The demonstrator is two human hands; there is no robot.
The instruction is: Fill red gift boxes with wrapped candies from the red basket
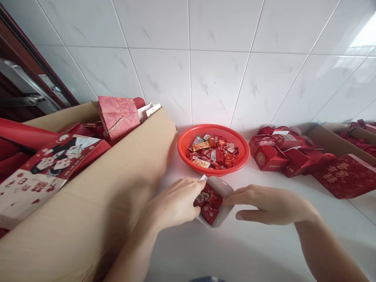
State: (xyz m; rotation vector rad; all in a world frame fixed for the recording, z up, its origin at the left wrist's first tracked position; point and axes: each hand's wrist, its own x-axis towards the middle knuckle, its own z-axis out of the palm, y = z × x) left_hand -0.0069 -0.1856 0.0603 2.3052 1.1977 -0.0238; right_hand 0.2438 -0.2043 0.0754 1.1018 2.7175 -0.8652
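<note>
A small open box (222,186) with a pale inside stands on the white surface between my hands, holding several red wrapped candies (209,213). My left hand (179,201) grips the box's left side, fingertips over the rim and thumb lower down. My right hand (264,204) is at the right side, its fingers stretched out and reaching the box's right edge, the thumb apart and nothing held. Just behind the box sits a red plastic basket (183,154) of mixed wrapped candies (216,155).
A large cardboard box (129,184) with red bags and gift boxes (119,117) fills the left side. Several folded red boxes (268,152) lie at the right, beside a red bag (346,176) and another carton (323,137). A tiled wall (219,88) stands behind.
</note>
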